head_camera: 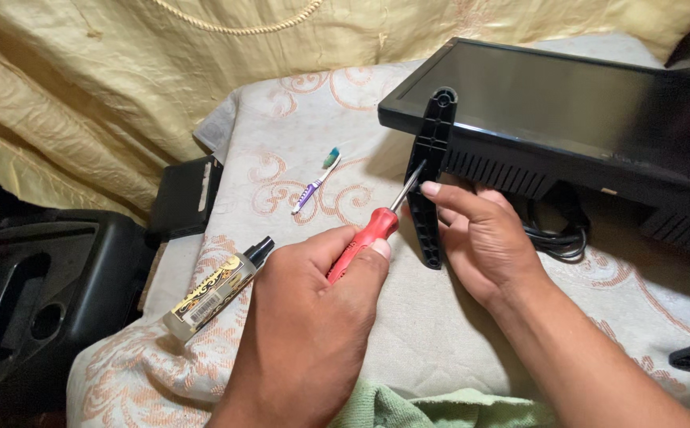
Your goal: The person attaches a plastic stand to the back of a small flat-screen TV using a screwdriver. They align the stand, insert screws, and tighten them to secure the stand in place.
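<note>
Red-handled screwdriver with a thin steel shaft (369, 234): light, rigid, plastic grip probably a little slick. I judge it best held around the fat part of the handle, as I have it. My left hand (313, 317) wraps it, fingers curled shut around the grip, thumb (373, 252) pressed along the top, wrist low at 6 o'clock of the work. Tip points to 1 o'clock and meets the black plastic stand bracket (430, 158) about midway up its length.

The bracket is stiff moulded plastic, standing on edge against the back of the flat black monitor (567, 103), which lies across the patterned cream cloth of the bed (297, 150). Monitor looks heavy-ish and its screen fragile; better steadied by the casing.

My right hand (480, 238) comes in from 4 o'clock, fingers bent and close together behind the bracket, index fingertip (430, 189) touching the shaft near its tip.

At 9 o'clock of the screwdriver: a small clear bottle with black cap (217, 292). At 11 o'clock: a toothbrush (316, 182).
</note>
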